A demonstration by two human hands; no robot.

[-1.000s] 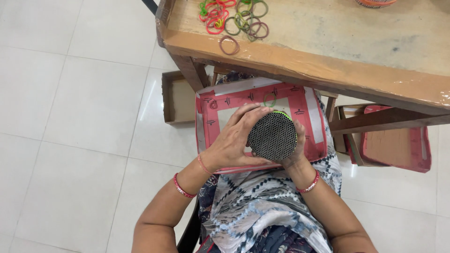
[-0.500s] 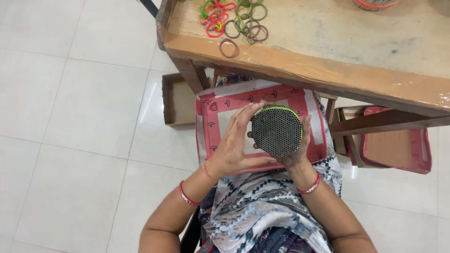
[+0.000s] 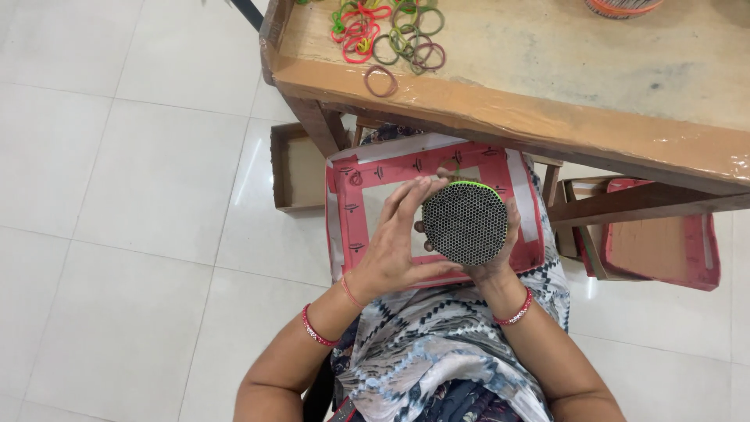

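1. Dark honeycomb-faced round bundle, green-banded, clasped over the red-edged tray on the lap.
2. Cupped by right hand beneath; left hand pressed flat against its side, steadying.
3. Beyond the grip: coloured rubber bands on the wooden counter.

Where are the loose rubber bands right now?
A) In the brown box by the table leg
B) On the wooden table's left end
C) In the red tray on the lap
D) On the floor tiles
B: the coloured rubber bands lie in a heap on the wooden table, near its left corner, above the red tray.
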